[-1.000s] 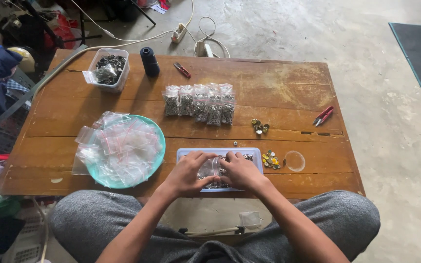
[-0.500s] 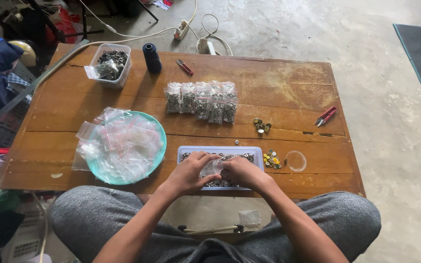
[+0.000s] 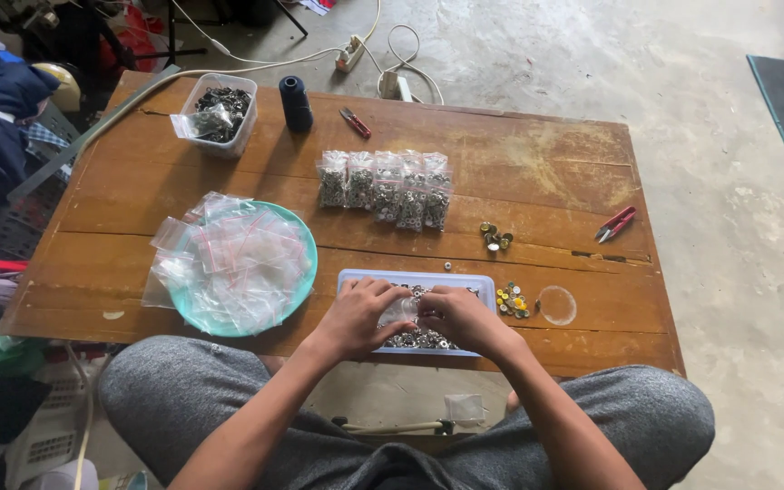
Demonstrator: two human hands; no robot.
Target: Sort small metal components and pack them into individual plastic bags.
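Note:
My left hand (image 3: 362, 313) and my right hand (image 3: 461, 316) meet over a shallow pale blue tray (image 3: 417, 278) of small metal pieces near the table's front edge. Between the fingertips of both hands is a small clear plastic bag (image 3: 402, 310), held above the tray. A teal plate (image 3: 305, 263) heaped with empty clear bags lies to the left of my left hand. A row of several filled small bags (image 3: 383, 189) lies beyond the tray in the middle of the table.
The low wooden table (image 3: 537, 172) also carries a clear tub of metal parts (image 3: 218, 112), a dark thread spool (image 3: 296, 102), red snips (image 3: 615, 222), a red-handled tool (image 3: 354, 122), loose brass pieces (image 3: 494, 236), coloured buttons (image 3: 512, 301) and a clear lid (image 3: 557, 305). Cables and a power strip (image 3: 352, 51) lie on the concrete floor.
Both hands stay over the blue tray with only small finger movements on the bag. The view has shifted slightly.

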